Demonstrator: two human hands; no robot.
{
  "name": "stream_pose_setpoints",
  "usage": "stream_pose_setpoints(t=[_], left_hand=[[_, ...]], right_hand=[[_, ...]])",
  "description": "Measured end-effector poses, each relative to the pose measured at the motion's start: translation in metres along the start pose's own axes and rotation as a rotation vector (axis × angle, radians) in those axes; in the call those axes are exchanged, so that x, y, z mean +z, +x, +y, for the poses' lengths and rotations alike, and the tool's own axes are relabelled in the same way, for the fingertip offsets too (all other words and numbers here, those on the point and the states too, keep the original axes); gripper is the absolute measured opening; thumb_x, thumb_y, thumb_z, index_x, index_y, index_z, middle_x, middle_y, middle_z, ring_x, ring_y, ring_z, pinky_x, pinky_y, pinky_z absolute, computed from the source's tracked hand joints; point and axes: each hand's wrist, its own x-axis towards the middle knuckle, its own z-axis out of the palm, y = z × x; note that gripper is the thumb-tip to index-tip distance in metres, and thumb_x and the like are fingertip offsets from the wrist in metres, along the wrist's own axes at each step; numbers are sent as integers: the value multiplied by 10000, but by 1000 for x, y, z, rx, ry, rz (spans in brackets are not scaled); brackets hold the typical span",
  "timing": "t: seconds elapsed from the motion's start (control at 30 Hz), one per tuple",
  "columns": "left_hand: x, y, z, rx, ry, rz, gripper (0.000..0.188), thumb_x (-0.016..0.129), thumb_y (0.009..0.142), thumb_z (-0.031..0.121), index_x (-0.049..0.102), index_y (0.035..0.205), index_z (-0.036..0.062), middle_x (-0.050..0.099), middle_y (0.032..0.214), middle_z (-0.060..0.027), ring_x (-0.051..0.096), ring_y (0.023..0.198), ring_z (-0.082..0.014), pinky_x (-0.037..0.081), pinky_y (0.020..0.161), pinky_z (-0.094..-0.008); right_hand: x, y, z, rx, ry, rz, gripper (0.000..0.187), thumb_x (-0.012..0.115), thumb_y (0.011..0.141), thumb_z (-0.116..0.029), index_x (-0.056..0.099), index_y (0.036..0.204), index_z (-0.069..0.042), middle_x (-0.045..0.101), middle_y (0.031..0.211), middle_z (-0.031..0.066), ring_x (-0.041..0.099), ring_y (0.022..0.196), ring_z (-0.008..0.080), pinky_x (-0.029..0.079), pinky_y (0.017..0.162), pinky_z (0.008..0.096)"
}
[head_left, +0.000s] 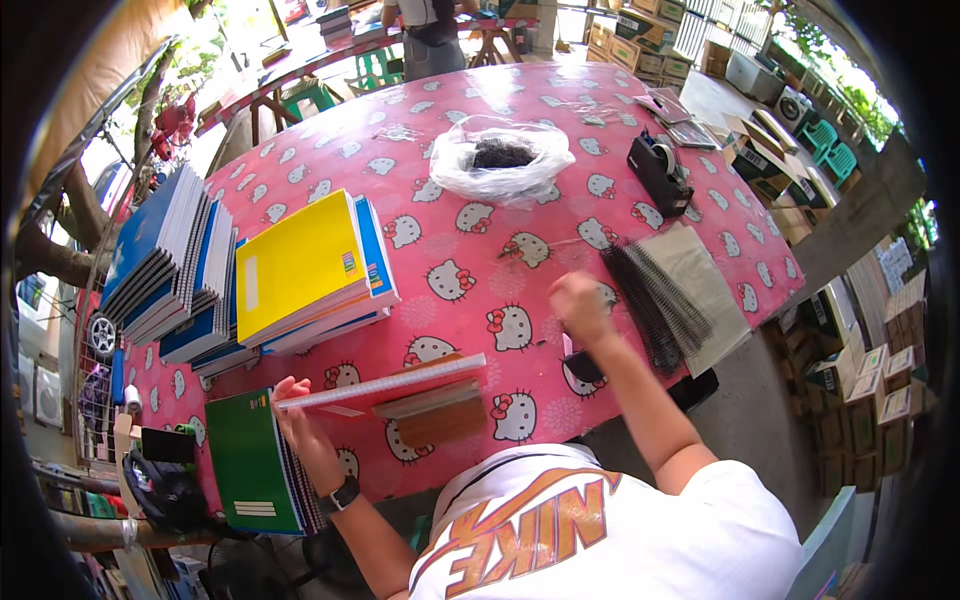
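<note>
My left hand (308, 440), with a dark watch on its wrist, grips the left end of a red-covered notebook (400, 382). Its pages face up edge-on and small punched holes run along them. Against its near side rests a brown wooden block (432, 412). My right hand (582, 308) is closed above the table, right of the notebook; whatever its fingers hold is hidden. Just beyond it lies a bundle of black spiral binding coils (655, 310) on a translucent plastic sheet (705, 300). A small black and pink object (582, 366) sits below the right wrist.
Yellow and blue notebooks (300, 265) and spiral-bound blue notebooks (160, 250) are stacked at the left. A green spiral notebook (240, 460) lies near my left arm. Farther off are a plastic bag with black contents (500, 165) and a black tape dispenser (660, 175). A person (432, 40) stands beyond.
</note>
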Motion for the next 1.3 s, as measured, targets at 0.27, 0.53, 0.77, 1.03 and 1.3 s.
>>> stream_pose_setpoints(t=[0.27, 0.53, 0.77, 1.03, 1.3], left_hand=[[16, 7, -13, -184, -94, 274, 186, 529, 904, 222, 530, 948, 42, 536, 886, -50, 525, 815, -126, 419, 774, -276], [64, -18, 43, 309, 741, 466, 530, 488, 916, 234, 351, 1366, -9, 348, 1411, -192, 332, 1307, -311, 192, 1087, -485], [146, -43, 37, 337, 1040, -350, 568, 604, 797, 494, 522, 1181, 84, 525, 1041, -99, 490, 1069, -256, 52, 1050, -640], [166, -41, 24, 445, 1031, -292, 265, 643, 743, 358, 610, 849, 117, 530, 873, -30, 503, 988, -210, 37, 1053, -642], [158, -38, 35, 422, 950, -357, 268, 651, 751, 328, 632, 918, 118, 562, 894, -39, 523, 989, -204, 43, 1088, -565]], right_hand=[[-44, 6, 118, 430, -622, -110, 256, 717, 738, -187, 571, 901, -55, 604, 932, 131, 607, 915, 328, 502, 789, 418], [-74, 10, 102, 224, -431, 38, 184, 555, 841, -139, 590, 977, -21, 577, 992, 195, 578, 952, 350, 469, 838, 419], [-98, 22, -89, 110, 306, -418, 367, 468, 857, 9, 546, 1211, -45, 533, 805, 47, 521, 720, 152, 447, 680, 267], [-78, 9, -135, -196, 465, -580, 323, 556, 818, 25, 607, 1123, -66, 609, 867, 83, 602, 768, 188, 488, 704, 284], [-66, 14, -129, -271, 460, -469, 300, 670, 673, 73, 649, 932, -76, 564, 890, 58, 594, 840, 207, 483, 711, 305]])
